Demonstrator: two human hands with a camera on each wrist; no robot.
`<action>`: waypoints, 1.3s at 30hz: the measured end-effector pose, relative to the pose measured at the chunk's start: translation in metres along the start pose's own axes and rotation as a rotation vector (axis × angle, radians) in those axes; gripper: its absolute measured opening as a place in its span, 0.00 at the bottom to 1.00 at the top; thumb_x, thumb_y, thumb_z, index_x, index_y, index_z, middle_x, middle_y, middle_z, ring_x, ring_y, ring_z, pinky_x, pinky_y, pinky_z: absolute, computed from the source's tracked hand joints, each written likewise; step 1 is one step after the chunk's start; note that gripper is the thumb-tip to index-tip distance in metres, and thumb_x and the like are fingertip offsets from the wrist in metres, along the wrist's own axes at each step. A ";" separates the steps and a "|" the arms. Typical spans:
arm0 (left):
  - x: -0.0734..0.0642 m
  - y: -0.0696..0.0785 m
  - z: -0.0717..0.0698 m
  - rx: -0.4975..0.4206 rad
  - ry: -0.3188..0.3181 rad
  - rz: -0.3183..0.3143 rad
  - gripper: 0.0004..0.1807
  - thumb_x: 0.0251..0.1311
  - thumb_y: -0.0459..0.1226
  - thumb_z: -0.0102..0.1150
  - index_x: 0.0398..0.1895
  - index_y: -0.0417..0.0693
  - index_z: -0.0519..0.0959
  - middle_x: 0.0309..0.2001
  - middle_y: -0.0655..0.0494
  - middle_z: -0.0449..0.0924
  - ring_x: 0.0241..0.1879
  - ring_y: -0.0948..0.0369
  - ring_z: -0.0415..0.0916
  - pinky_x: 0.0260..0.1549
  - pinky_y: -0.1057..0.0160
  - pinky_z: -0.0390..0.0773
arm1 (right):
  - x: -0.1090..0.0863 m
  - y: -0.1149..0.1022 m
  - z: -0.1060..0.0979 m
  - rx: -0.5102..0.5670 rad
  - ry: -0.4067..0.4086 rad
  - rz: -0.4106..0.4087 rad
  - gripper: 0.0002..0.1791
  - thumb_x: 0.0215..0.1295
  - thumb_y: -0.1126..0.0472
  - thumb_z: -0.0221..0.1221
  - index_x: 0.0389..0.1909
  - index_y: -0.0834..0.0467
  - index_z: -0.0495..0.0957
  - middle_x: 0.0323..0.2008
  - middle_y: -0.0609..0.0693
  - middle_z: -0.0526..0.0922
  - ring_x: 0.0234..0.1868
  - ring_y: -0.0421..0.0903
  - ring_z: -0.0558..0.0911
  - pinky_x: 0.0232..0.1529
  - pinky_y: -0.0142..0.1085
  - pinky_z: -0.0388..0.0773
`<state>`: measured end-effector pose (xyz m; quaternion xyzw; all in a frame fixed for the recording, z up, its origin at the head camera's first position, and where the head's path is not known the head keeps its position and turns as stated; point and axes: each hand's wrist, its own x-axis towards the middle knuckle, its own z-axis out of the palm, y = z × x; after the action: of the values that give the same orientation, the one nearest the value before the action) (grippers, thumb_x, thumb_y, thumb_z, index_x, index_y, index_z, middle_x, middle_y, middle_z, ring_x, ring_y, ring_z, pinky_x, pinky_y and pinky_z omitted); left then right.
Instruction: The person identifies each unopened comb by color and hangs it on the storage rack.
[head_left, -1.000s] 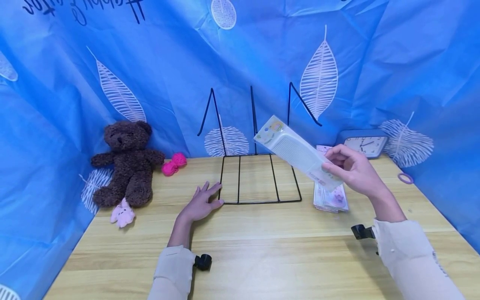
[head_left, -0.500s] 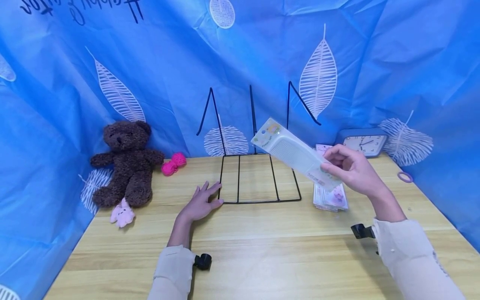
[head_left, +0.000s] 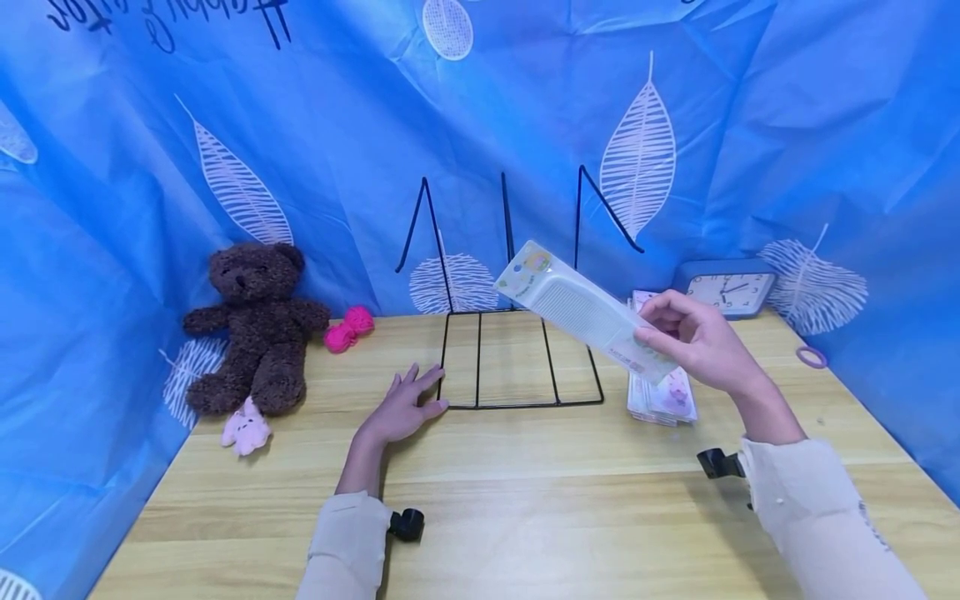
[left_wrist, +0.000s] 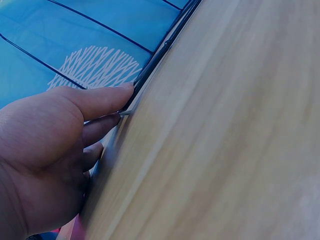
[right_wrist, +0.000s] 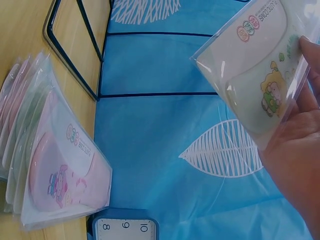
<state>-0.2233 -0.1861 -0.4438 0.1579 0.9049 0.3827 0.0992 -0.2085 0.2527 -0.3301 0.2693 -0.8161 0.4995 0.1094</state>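
In the head view my right hand [head_left: 697,337] pinches the lower end of a white comb in a clear plastic packet [head_left: 581,304], held tilted in the air. The packet's upper end overlaps the black wire rack [head_left: 525,406] in this view. The right wrist view shows a cartoon figure printed on the packaged comb [right_wrist: 272,95]. My left hand [head_left: 401,408] lies with spread fingers at the rack's front left corner. Seen from the left wrist, its thumb tip touches the wire. A stack of packaged combs [head_left: 663,400] lies just right of the rack, partly behind the held packet.
A blue clock [head_left: 731,287] stands at the back right, with a purple ring [head_left: 811,357] beyond it. To the left sit a brown teddy bear [head_left: 258,333], a pink bow-shaped item [head_left: 348,328] and a small pink plush [head_left: 246,427]. A blue curtain [head_left: 360,167] hangs behind the wooden table [head_left: 525,517].
The packaged comb in my right hand has shifted slightly left, and its upper end has dipped. My left hand stays at the rack's corner.
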 end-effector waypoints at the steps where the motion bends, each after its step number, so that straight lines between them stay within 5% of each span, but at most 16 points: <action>1: 0.000 0.000 0.000 -0.005 -0.001 -0.003 0.34 0.74 0.42 0.57 0.78 0.41 0.60 0.79 0.46 0.52 0.79 0.44 0.29 0.75 0.43 0.26 | 0.000 0.000 0.000 -0.002 0.000 0.000 0.09 0.67 0.73 0.62 0.46 0.66 0.76 0.40 0.46 0.87 0.39 0.41 0.86 0.39 0.32 0.85; 22: 0.000 -0.001 0.001 -0.002 0.008 -0.012 0.35 0.72 0.43 0.58 0.78 0.42 0.61 0.79 0.46 0.54 0.79 0.43 0.31 0.75 0.41 0.28 | 0.006 0.002 0.009 0.060 0.007 -0.007 0.09 0.68 0.74 0.61 0.47 0.67 0.76 0.40 0.48 0.86 0.39 0.42 0.87 0.37 0.35 0.86; 39: 0.001 -0.001 0.002 0.000 -0.003 -0.027 0.35 0.73 0.43 0.58 0.78 0.44 0.60 0.79 0.50 0.53 0.80 0.46 0.29 0.75 0.44 0.27 | 0.012 0.011 0.038 0.042 0.008 0.086 0.07 0.70 0.67 0.62 0.43 0.65 0.77 0.40 0.58 0.84 0.38 0.46 0.86 0.38 0.38 0.85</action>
<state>-0.2240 -0.1853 -0.4459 0.1464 0.9068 0.3809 0.1058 -0.2211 0.2198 -0.3509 0.2340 -0.8158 0.5219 0.0854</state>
